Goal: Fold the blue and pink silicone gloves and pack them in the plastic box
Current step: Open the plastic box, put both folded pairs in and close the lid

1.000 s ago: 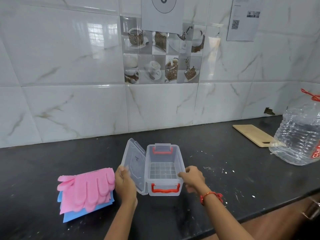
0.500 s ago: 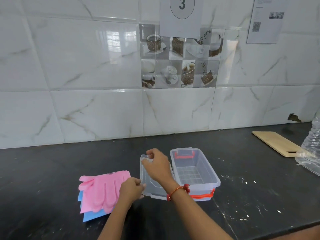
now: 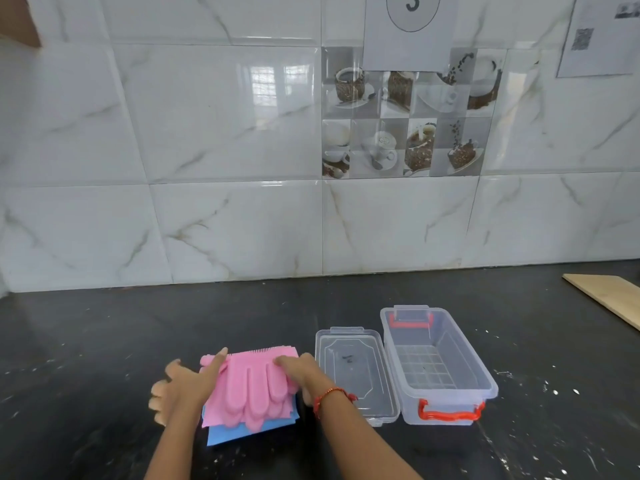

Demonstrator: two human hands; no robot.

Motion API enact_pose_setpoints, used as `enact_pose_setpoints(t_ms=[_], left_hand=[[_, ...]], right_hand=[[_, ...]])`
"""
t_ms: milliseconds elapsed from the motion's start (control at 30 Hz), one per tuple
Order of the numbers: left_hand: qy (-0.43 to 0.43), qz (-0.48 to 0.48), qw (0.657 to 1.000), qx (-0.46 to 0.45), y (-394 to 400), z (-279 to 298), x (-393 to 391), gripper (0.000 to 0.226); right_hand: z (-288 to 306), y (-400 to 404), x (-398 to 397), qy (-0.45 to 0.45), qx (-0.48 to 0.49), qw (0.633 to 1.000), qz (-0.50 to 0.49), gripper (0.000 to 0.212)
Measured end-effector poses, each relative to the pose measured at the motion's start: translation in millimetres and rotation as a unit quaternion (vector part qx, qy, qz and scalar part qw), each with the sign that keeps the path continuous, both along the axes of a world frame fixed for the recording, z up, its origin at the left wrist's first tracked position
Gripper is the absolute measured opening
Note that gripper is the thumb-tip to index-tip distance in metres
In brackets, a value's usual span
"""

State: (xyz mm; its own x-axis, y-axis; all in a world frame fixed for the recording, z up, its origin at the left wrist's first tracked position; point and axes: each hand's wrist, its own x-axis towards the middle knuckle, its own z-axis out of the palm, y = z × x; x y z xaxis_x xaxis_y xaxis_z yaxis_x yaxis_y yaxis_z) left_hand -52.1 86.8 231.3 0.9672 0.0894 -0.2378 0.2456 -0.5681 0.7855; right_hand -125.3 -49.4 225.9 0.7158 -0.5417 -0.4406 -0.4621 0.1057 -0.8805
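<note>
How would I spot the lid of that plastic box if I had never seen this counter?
Look at the black countertop below the tiled wall. Right of the pink gloves stands an open clear plastic box with red handles. The lid lies flat between them, against the box's left side: clear, shallow, and without red handles.
</note>
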Motion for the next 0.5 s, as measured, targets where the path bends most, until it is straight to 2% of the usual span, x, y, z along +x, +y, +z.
enact_pose_setpoints(t_ms=[133,267,300,400,500], left_hand=[[0.109,-0.049,0.990,-0.071,-1.2,-9.4,4.4,0.119],[0.141,-0.095,0.981,-0.093,2.7,-37.8,24.8,0.130],[0.136,-0.107,0.981,-0.091,3.4,-61.4,42.5,0.127],[0.101,-0.158,0.978,-0.096,8.2,-112.6,79.0,0.092],[0.094,-0.162,0.976,-0.113,13.8,-108.3,69.2,0.081]], right_hand=[[-6.8,4.2,4.8,0.003,0.023,1.000,-0.012,0.052],[-10.1,0.5,6.3,0.010,0.024,1.000,-0.011,0.056],[-10.4,0.2,6.8,0.013,0.021,1.000,-0.011,0.059],[-11.6,-4.4,8.2,0.017,0.010,1.000,-0.004,0.063],[-8.8,-9.9,9.0,0.018,0.015,1.000,0.003,0.060]])
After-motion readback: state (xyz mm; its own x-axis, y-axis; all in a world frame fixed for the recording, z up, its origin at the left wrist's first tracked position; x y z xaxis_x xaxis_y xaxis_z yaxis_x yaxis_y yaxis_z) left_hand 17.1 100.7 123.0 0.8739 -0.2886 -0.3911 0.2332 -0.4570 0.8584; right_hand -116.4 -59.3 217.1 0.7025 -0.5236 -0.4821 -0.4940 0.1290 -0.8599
